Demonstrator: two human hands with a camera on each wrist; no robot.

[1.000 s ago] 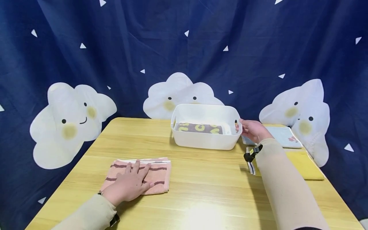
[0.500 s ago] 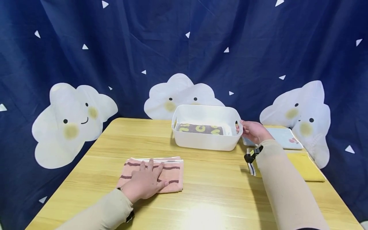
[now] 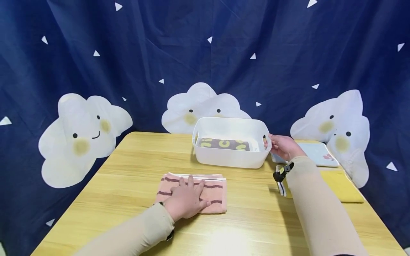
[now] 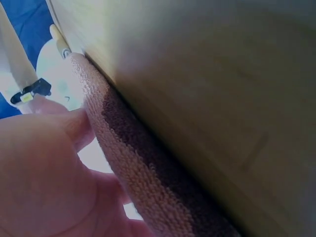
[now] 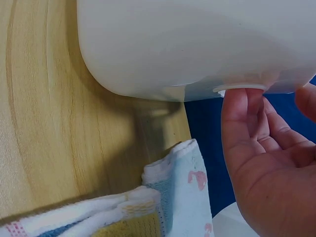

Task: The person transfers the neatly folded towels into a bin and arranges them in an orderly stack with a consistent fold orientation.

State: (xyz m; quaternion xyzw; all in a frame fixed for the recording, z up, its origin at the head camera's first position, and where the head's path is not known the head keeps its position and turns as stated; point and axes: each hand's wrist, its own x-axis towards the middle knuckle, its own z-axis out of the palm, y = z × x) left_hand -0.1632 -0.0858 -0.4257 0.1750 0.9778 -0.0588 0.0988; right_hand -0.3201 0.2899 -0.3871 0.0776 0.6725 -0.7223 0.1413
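Observation:
My left hand (image 3: 185,200) lies spread on a folded pink towel (image 3: 214,193) with dark wavy stripes, pressing it flat to the table. In the left wrist view the thumb and fingers rest along the edge of the towel (image 4: 123,143). At the back, my right hand (image 3: 283,146) holds the end of a white plastic basket (image 3: 229,158). Its fingers (image 5: 237,113) go through the handle hole, with the thumb at the rim, in the right wrist view. Inside the basket lies a folded grey towel (image 3: 224,144) with yellow shapes.
On the right side of the wooden table (image 3: 128,160) lie a folded light blue towel (image 3: 317,153) and, nearer, a folded yellow towel (image 3: 341,185), partly under the right forearm. Behind the table hangs a dark blue curtain (image 3: 179,46) with clouds.
My left hand has slid the pink towel to the right across the table, to a place in front of the basket. The right hand and the basket have stayed in place.

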